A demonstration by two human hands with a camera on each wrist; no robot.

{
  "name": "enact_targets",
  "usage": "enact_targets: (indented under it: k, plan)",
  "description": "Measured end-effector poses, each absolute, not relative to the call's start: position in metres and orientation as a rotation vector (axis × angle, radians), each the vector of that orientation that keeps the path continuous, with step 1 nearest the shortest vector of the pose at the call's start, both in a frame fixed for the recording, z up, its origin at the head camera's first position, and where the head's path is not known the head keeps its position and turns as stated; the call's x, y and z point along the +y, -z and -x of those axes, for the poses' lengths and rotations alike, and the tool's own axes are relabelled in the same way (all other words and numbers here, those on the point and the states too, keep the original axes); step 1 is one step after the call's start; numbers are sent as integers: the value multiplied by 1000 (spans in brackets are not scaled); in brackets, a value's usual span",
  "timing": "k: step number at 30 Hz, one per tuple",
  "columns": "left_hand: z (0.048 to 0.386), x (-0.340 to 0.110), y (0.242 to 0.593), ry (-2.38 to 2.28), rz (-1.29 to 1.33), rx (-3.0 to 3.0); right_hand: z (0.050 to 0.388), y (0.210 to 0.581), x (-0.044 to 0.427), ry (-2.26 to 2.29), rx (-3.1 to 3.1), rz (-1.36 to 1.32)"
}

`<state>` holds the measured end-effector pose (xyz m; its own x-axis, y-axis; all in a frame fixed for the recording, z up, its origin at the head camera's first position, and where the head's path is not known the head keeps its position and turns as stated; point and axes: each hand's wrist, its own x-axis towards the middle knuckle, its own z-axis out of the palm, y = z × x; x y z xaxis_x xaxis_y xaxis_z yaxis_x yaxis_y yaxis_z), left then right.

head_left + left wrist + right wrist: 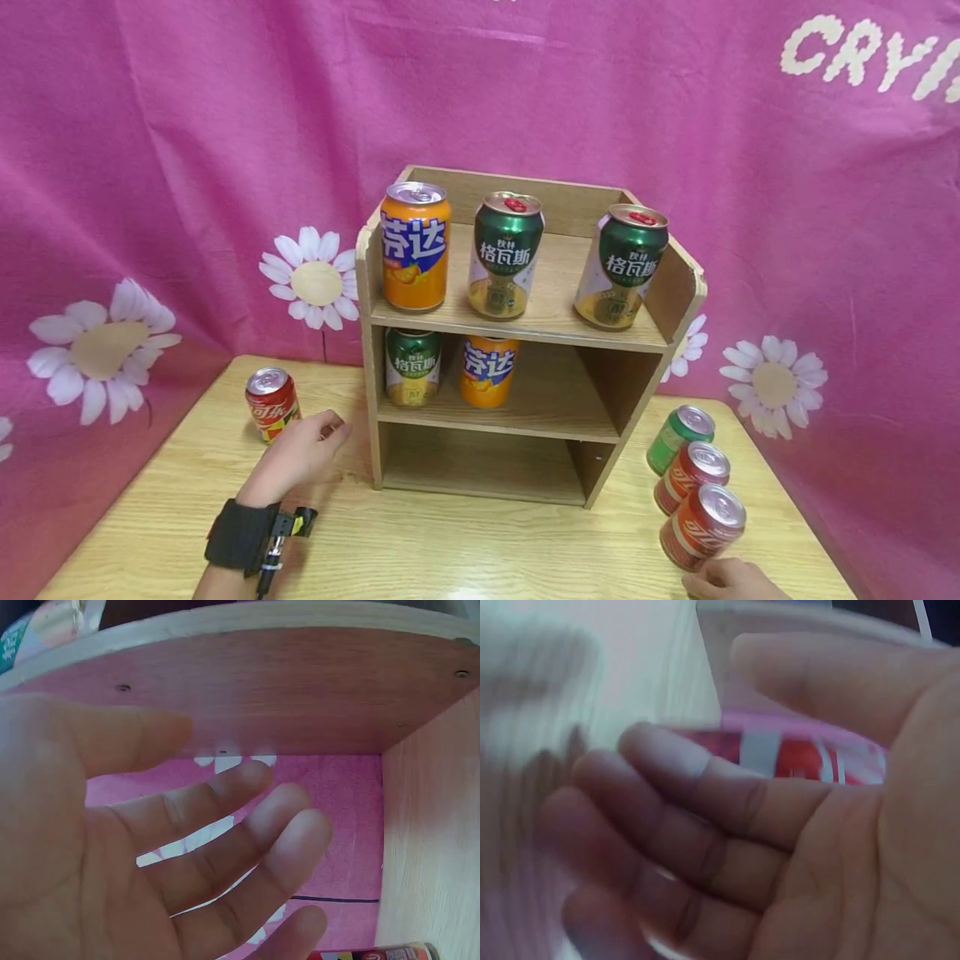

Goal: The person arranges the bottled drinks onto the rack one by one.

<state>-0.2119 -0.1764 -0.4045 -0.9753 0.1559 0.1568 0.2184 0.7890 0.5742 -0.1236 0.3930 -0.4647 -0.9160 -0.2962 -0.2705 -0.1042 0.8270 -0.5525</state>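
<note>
The stocking of the wooden shelf unit [558,387] can be judged partly done: five cans have been placed upright on its upper two tiers, and four are left on the table [420,546]. On the top tier are seen an orange Fanta can [415,271] at the left, a first kvass can [505,258] beside it, and a second kvass can [624,271] near the right wall; below, a third kvass can [412,367] and a second Fanta can [489,371] are held by the middle tier. Beyond the right side, a green can [677,437] and two red cola cans [702,525] are lined up, with the right hand [733,579] just beside the nearest. At the left, a lone cola can [270,402] is partly covered by the left hand [303,450]. Nothing is gripped by either hand; the fingers of both are loosely bent and spread from the thumb, though whether any can is touched cannot be told
</note>
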Motion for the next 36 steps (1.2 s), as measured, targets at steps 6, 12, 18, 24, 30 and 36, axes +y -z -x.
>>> enact_targets:
  k: [6, 12, 18, 24, 30, 36]
  plan:
    - [223, -175, 402, 1011, 264, -2864, 133, 451, 407, 719, 2726, -17]
    - [228, -175, 404, 1062, 208, -2865, 145, 445, 431, 962, 2724, 142]
    - [230, -176, 410, 1066, 203, -2875, 152, 445, 441, 1111, 2676, 358]
    - [230, -176, 412, 1087, 174, -2884, 151, 448, 436, 1116, 2804, 422]
    - [232, -177, 413, 1066, 195, -2877, 152, 451, 431, 1358, 2687, 553]
    - [232, -177, 412, 1077, 189, -2884, 152, 449, 426, 1296, 2696, 659]
